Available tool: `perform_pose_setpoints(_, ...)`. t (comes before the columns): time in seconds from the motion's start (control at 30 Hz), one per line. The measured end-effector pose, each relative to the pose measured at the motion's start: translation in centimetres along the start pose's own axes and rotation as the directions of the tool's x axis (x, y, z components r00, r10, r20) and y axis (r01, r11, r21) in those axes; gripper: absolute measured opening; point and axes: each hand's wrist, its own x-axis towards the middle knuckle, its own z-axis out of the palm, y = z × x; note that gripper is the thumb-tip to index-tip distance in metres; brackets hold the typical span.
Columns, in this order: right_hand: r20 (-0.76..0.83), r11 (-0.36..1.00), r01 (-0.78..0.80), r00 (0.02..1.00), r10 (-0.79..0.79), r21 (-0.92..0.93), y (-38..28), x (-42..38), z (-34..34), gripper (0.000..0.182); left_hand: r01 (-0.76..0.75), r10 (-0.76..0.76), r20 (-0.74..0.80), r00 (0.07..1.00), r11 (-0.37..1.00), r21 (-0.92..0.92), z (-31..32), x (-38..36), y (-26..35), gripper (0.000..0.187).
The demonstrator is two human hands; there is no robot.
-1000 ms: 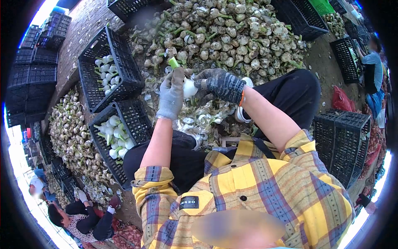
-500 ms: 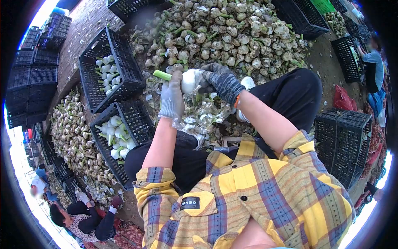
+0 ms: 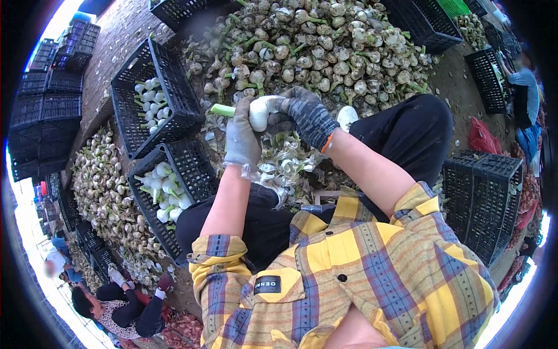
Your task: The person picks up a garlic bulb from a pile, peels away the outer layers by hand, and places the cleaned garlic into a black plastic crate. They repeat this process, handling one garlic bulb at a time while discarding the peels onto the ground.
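Observation:
My left hand (image 3: 244,139), in a pale grey work glove, is closed around a white garlic bulb (image 3: 259,114) at its neck. The green cut stem sticks out to the left past my fingers. My right hand (image 3: 310,118), in a dark grey knitted glove, is closed at the bulb's right side, pinching its whitish outer skin. The right fingertips are partly hidden. Below both hands lies a litter of peeled garlic skins (image 3: 279,168) on the ground.
A large heap of unpeeled garlic (image 3: 325,52) lies ahead. On the left, a black crate (image 3: 136,131) and a nearer crate (image 3: 195,166) hold clean white bulbs. More crates (image 3: 482,198) stand at right. Other people work at lower left and far right.
The bulb has turned and shifted slightly left, with a strip of skin now stretched between it and my right fingers. My right hand has moved slightly left too.

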Motion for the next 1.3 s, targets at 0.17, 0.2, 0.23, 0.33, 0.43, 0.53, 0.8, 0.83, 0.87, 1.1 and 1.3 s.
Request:
perform_pose_setpoints(0.17,0.072,0.906,-0.038,0.997,0.009,0.422,0.6,1.0,-0.5,0.021,0.043,-0.048,-0.029,0.998,0.990,-0.138,-0.6,0.1,0.2,0.021)
perform_pose_setpoints(0.2,0.035,0.899,-0.009,0.999,-0.007,0.437,0.8,1.1,-0.9,0.021,0.042,-0.052,-0.075,0.996,0.990,-0.137,-0.6,0.1,0.3,0.021)
perform_pose_setpoints(0.23,-0.001,0.892,0.020,1.000,-0.022,0.452,0.5,0.8,-0.8,0.021,0.039,-0.056,-0.122,0.991,0.990,-0.136,-0.7,-0.1,0.5,0.021)
perform_pose_setpoints(0.33,0.009,0.957,0.012,1.000,-0.016,0.291,0.7,1.2,-2.1,0.024,0.059,-0.078,-0.141,0.987,0.989,-0.136,-1.4,0.1,0.7,0.022)
perform_pose_setpoints(0.43,0.095,0.994,0.022,0.995,-0.033,0.108,0.7,1.2,-4.0,0.027,0.131,-0.154,-0.152,0.976,0.979,-0.155,-1.9,0.5,0.7,0.022)
perform_pose_setpoints(0.53,0.191,0.771,0.125,0.982,-0.005,-0.624,0.6,1.7,-4.3,0.036,0.128,-0.162,-0.157,0.974,0.970,-0.205,-1.5,0.3,0.9,0.023)
perform_pose_setpoints(0.8,0.432,0.699,0.579,0.805,-0.408,-0.419,0.3,-0.3,0.6,0.046,0.130,-0.147,-0.059,0.987,0.963,-0.235,-2.8,1.3,0.1,0.028)
perform_pose_setpoints(0.83,0.418,0.735,0.586,0.795,-0.440,-0.341,0.7,-0.2,1.4,0.034,0.124,-0.141,-0.053,0.989,0.962,-0.241,-2.7,1.1,0.3,0.028)
perform_pose_setpoints(0.87,0.406,0.670,0.595,0.800,-0.442,-0.444,0.6,-0.2,1.7,0.029,0.118,-0.134,-0.049,0.990,0.961,-0.251,-2.6,1.0,0.4,0.028)
perform_pose_setpoints(1.1,0.528,0.501,0.591,0.802,-0.280,-0.632,2.5,-2.2,2.2,0.013,0.099,-0.098,0.019,0.995,0.946,-0.308,-4.7,2.3,-0.2,0.028)
perform_pose_setpoints(1.3,0.482,0.539,0.534,0.840,-0.250,-0.651,2.1,-3.3,1.8,0.025,0.097,-0.139,-0.062,0.988,0.885,-0.455,-3.8,1.5,1.0,0.027)
